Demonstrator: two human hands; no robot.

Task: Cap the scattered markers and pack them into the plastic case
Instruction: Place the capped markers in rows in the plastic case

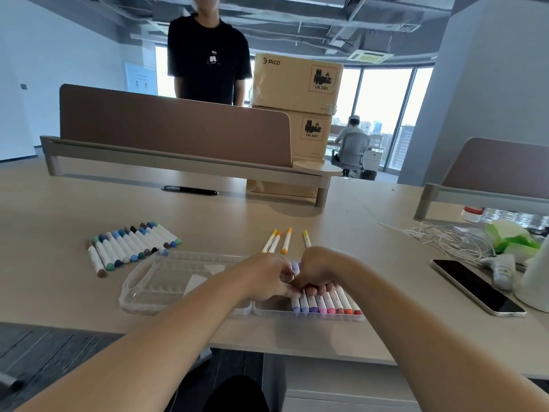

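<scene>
Seating a purple marker (294, 266) in the plastic case (148, 281), left hand (266, 279) and right hand (319, 270) both pinching it, you'll likely want the yellow markers (286, 241) just beyond next.

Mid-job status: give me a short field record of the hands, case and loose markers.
case: plastic case lies open; right half holds packed markers, purple to orange; left half holds none
hands: left hand and right hand both pinch a purple marker over the right half
loose, left: blue-green markers in a row
loose, far: four yellow-orange markers
right side: phone, white cables
</scene>
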